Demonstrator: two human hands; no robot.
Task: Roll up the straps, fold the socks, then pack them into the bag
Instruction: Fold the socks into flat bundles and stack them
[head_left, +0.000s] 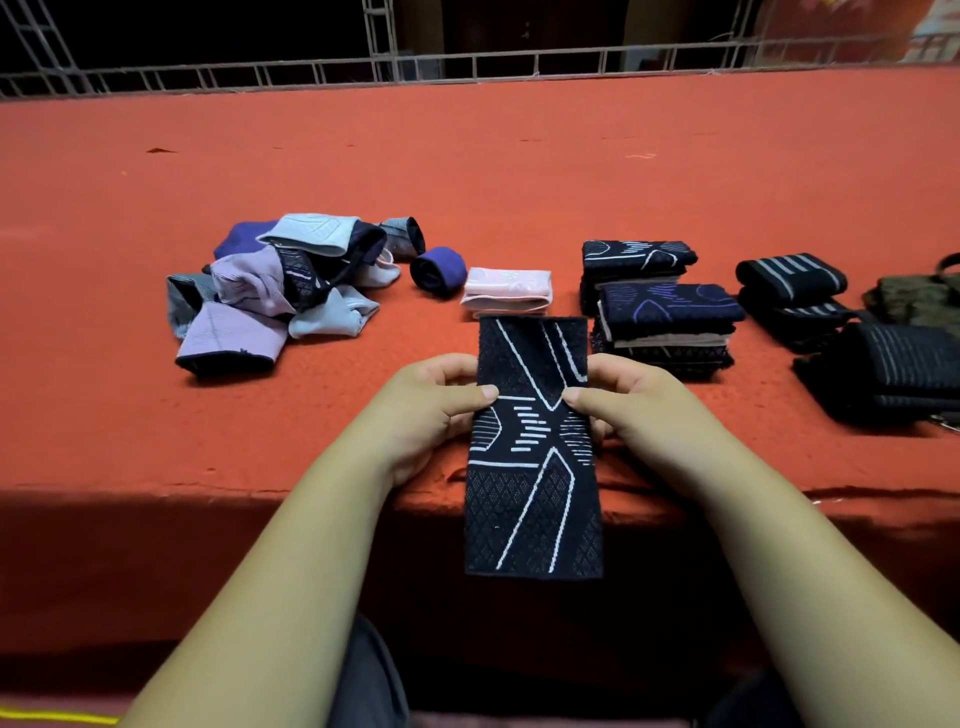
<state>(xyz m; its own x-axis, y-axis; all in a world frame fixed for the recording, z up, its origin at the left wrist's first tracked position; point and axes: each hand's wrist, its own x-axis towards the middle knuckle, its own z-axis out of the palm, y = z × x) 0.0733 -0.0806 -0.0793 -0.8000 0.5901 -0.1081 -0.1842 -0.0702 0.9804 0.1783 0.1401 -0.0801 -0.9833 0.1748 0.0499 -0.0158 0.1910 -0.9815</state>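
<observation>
Head view: left hand (436, 410) and right hand (631, 410) both pinch a black patterned sock (532, 447) at its middle; it hangs flat over the red table (467, 171) front edge.

Light came down from above, bright and even on the red table (467, 156), and the red ran hot, nearly oversaturated. The table's front face fell into deep shadow. Behind the railing (519, 56), mostly black (nothing readable there). Short soft shadows sat under the pile (249, 291) on its near side. The railing bowed with wide-angle bend. The sock (532, 467) read sharp; the bottom corners went soft.
</observation>
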